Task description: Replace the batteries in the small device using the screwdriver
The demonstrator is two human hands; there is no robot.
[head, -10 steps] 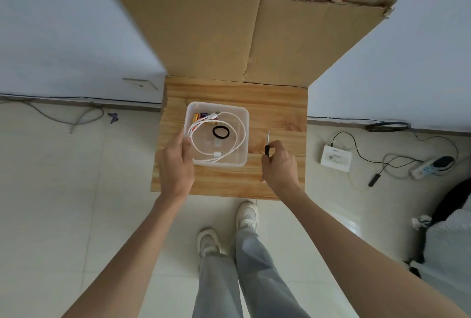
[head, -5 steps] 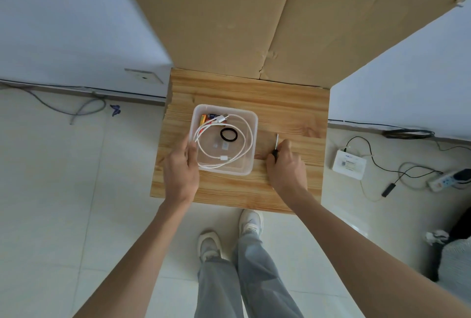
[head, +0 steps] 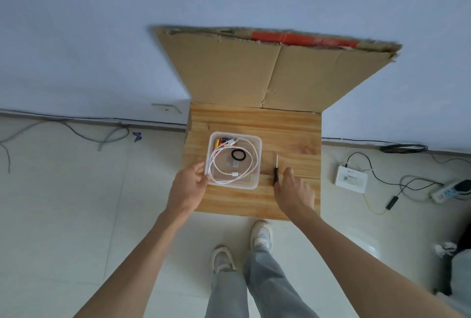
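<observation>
A small screwdriver (head: 276, 168) with a black handle and thin shaft lies on the wooden table (head: 290, 134), just right of a clear plastic container (head: 259, 164). My right hand (head: 295, 193) rests beside the handle with fingers apart, the thumb close to it. At the container's left wall, my left hand (head: 187, 187) is loosely spread, with fingertips touching the near-left corner. Inside lie yellow and dark batteries (head: 219, 142), a coiled white cable (head: 251, 162), a black ring (head: 238, 155) and small pale parts I cannot identify.
A large cardboard sheet (head: 242, 73) leans on the wall behind the table. A white router (head: 351, 179), a power strip (head: 448, 191) and cables lie on the tiled floor to the right. My shoes (head: 261, 233) stand below the table's front edge.
My right hand has laid the screwdriver on the table and opened beside it. My left hand has loosened from its grip on the container's edge. The camera tilted back.
</observation>
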